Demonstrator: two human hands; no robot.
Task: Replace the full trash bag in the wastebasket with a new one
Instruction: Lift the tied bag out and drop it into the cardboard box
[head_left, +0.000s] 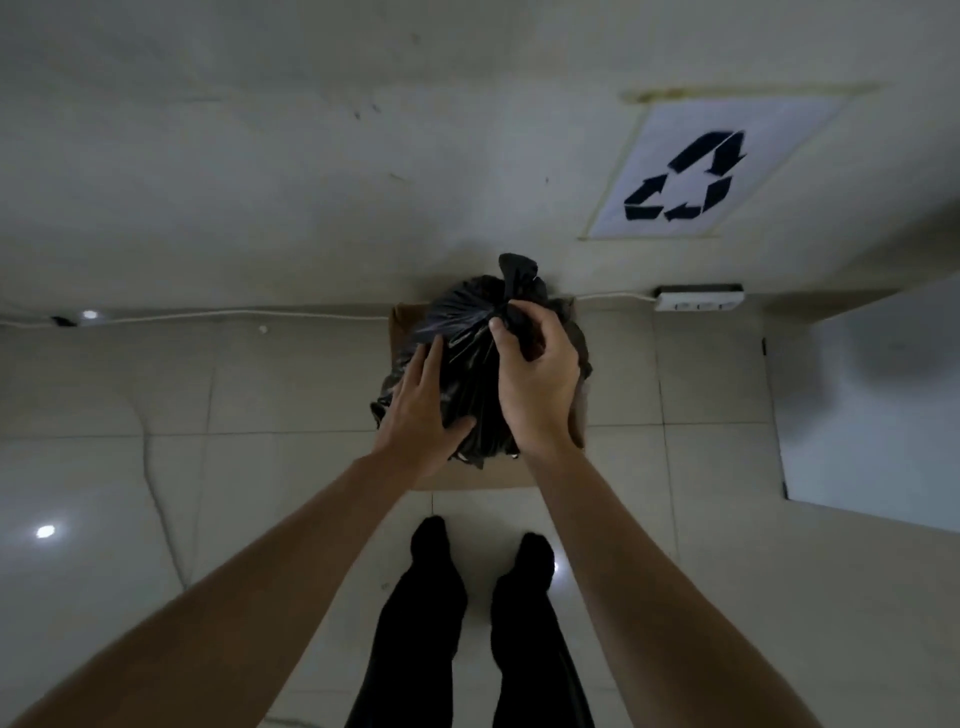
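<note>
Your right hand (535, 384) curls round the gathered neck of the full black trash bag (467, 332), gripping it just below the tuft. Your left hand (421, 410) presses straight fingers against the bag's left side. The bag sits in a brown cardboard wastebasket (402, 325) on the tiled floor (260, 395), against the wall. A recycling sign (691, 176) is on the wall above, to the right, and a power strip (698, 300) lies near the wastebasket.

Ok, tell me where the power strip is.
In the head view, the power strip lies at the foot of the wall, right of the black trash bag, below the recycling sign.
</note>
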